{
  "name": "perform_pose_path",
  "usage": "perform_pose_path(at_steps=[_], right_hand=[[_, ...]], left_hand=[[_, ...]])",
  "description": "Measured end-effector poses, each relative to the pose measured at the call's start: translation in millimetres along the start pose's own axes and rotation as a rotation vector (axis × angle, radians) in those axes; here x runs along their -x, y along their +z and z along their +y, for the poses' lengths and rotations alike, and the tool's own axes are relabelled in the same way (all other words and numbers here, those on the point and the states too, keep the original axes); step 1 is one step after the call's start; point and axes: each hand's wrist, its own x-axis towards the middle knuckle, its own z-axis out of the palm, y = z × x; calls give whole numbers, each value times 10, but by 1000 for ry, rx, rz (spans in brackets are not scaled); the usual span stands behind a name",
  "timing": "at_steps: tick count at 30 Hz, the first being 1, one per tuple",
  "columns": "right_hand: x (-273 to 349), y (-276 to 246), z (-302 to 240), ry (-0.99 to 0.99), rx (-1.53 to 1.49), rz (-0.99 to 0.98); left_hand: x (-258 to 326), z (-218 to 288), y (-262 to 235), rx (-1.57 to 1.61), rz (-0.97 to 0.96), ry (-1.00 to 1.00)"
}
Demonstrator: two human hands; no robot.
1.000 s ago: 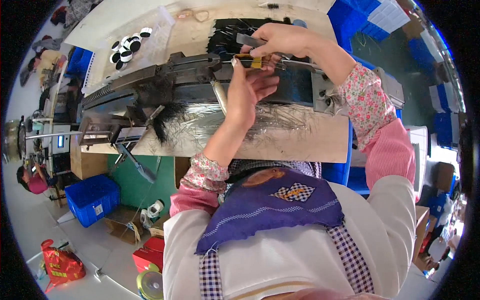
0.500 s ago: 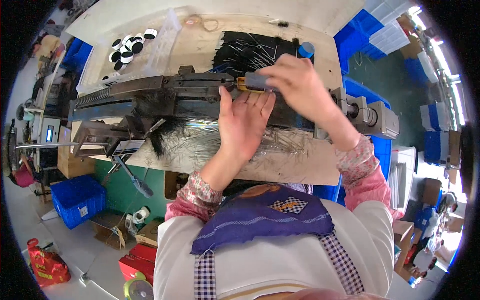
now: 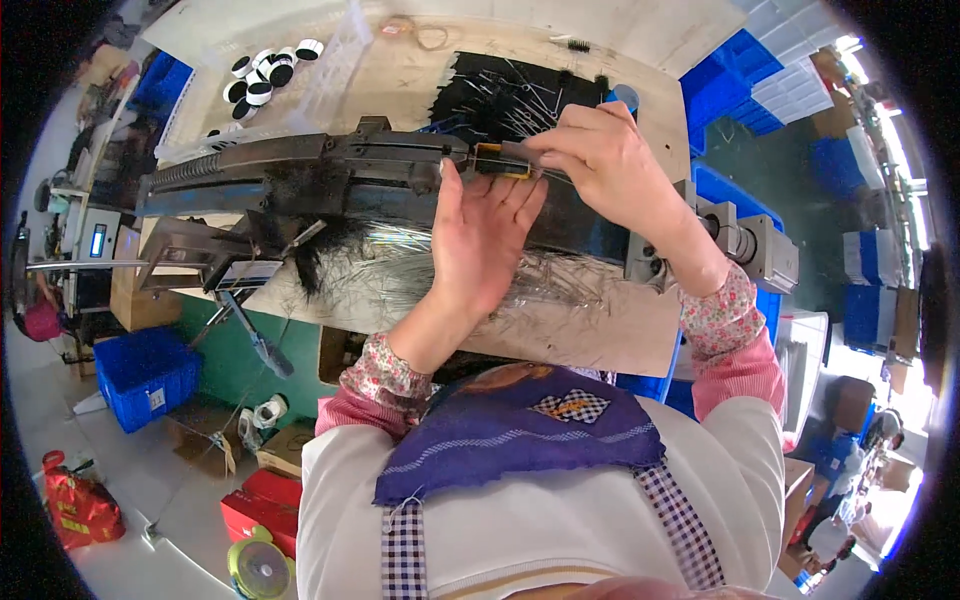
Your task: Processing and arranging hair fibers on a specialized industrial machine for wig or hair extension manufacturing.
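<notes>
My left hand [image 3: 480, 240] lies palm up with its fingers stretched out, the fingertips touching or just below a small yellow-edged frame [image 3: 503, 160]. This frame sits at the right end of a long dark metal machine [image 3: 390, 165]. From the right, my right hand [image 3: 610, 160] pinches a grey flat piece [image 3: 517, 150] at the frame's right end. The lower part of that piece is hidden by my fingers. Beyond my hands, a black mat [image 3: 480, 95] carries many thin wire stems and small brushes.
A clear plastic bin [image 3: 335, 90] at the back left holds several black-and-white round pieces [image 3: 258, 93]. Loose wires and bristles litter the wooden tabletop [image 3: 590, 335]. A blue cylinder [image 3: 625, 97] stands behind my right hand. Motor-like metal parts [image 3: 750, 245] jut out at right.
The grey piece covered the right of the yellow-edged frame before; now more of the frame's dark inside shows. My left hand stays palm up beneath it, and the view has shifted slightly.
</notes>
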Motion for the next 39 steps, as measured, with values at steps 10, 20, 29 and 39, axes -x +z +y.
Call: perform_pose_path(at_steps=[10,20,29,39], right_hand=[[-85,111,27,-24,-12,-17],[-90,31,-46,16,-57,-9],[-67,-108,-259,43,4,153],[-85,124,-508,26,263,-132]], left_hand=[[-5,83,-21,3,-75,-39],[8,102,-19,-31,-45,-65],[99,127,-25,96,-53,-31],[105,239,131,-88,78,-37]])
